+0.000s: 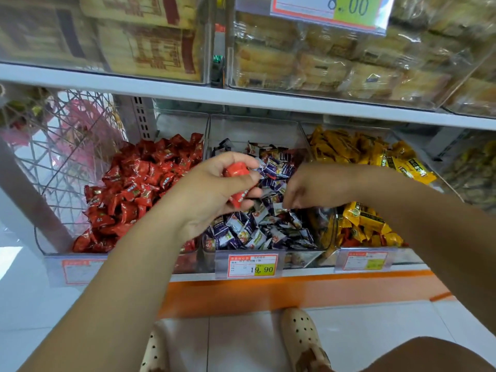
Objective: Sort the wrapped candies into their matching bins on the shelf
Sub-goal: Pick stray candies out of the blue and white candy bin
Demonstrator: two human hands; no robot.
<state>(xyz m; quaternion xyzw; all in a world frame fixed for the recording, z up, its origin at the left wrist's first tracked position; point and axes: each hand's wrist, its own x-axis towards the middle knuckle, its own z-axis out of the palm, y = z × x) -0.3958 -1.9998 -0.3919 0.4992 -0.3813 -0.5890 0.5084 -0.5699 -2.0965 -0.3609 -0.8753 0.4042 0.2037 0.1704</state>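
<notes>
Three clear bins stand side by side on the lower shelf. The left bin (53, 253) is full of red wrapped candies (134, 189). In the middle bin (255, 130) lie purple and white candies (257, 229). Yellow candies (349, 151) fill the right bin (330, 229). My left hand (212, 194) hovers over the middle bin and grips a few red candies (236, 170) in its curled fingers. My right hand (300, 189) reaches down into the purple pile with fingers bent; whether it pinches a candy I cannot tell.
The upper shelf (188, 89) carries clear boxes of packed biscuits (322, 63) close above the bins. A wire basket (67, 146) stands to the left. Price tags (252, 265) hang on the shelf front. My shoes (300, 336) are on the tiled floor below.
</notes>
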